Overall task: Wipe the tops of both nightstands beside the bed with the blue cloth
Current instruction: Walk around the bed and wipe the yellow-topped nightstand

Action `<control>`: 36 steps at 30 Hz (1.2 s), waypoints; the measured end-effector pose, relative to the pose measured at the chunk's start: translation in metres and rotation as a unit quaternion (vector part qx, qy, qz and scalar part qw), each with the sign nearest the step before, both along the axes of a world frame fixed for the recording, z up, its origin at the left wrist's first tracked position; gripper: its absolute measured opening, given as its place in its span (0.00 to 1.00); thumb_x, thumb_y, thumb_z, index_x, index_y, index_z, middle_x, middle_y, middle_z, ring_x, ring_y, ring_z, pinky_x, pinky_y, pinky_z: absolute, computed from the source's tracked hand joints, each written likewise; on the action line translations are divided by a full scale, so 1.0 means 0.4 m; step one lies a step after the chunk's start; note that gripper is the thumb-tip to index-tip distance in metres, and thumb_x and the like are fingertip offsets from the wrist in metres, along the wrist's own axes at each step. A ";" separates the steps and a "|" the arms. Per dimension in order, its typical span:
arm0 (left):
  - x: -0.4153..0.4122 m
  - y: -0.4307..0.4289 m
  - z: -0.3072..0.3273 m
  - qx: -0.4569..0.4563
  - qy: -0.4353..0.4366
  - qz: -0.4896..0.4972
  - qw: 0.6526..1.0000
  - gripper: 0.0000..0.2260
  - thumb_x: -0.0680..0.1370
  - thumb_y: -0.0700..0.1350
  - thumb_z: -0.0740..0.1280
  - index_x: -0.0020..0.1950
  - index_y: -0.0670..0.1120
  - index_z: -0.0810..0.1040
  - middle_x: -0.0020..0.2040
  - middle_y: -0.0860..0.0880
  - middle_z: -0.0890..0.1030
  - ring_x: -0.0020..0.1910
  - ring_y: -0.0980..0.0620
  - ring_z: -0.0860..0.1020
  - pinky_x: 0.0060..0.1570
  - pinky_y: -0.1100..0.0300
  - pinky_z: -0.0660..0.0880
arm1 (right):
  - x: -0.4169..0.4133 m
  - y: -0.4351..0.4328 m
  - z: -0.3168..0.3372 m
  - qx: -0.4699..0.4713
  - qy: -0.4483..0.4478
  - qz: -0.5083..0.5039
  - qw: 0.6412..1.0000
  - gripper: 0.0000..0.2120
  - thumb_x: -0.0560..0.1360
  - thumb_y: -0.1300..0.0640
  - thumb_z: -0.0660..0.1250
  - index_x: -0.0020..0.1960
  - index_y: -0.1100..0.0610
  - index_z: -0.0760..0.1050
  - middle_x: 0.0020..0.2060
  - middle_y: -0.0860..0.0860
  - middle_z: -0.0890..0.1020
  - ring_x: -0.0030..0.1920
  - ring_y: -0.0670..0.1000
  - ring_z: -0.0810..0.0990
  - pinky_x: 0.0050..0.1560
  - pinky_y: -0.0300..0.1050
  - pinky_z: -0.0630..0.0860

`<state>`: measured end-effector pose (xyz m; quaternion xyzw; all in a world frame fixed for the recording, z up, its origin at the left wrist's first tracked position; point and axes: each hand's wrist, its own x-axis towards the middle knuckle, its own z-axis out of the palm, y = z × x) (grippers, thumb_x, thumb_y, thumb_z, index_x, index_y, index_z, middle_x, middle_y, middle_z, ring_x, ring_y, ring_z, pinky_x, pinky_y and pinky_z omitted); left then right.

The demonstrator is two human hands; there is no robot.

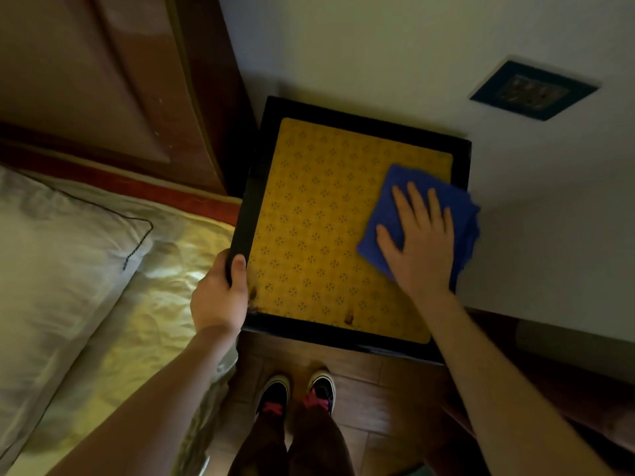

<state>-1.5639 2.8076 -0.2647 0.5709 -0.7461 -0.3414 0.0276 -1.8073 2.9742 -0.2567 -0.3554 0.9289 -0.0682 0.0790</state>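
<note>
A black nightstand (254, 187) with a yellow patterned top (319, 228) stands between the bed and the wall. The folded blue cloth (409, 182) lies on the top's right side, overhanging the right edge a little. My right hand (421, 242) presses flat on the cloth with fingers spread. My left hand (220, 297) grips the nightstand's front left corner, thumb on the black rim. Dark stains show near the top's front edge. Only this one nightstand is in view.
The bed (144, 304) with a white pillow (51, 255) lies at the left, its wooden headboard (103, 80) behind. A wall socket (531, 91) sits on the white wall at the right. My shoes (295, 393) stand on the wooden floor before the nightstand.
</note>
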 end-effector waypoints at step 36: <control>0.008 -0.011 -0.010 0.091 0.101 0.093 0.986 0.18 0.79 0.56 0.50 0.54 0.54 0.77 0.47 0.51 0.82 0.47 0.48 0.79 0.46 0.50 0.74 | 0.294 -0.175 -0.017 0.019 -0.058 0.341 0.938 0.28 0.81 0.42 0.52 0.78 0.49 0.58 0.78 0.46 0.60 0.79 0.52 0.54 0.77 0.56 0.53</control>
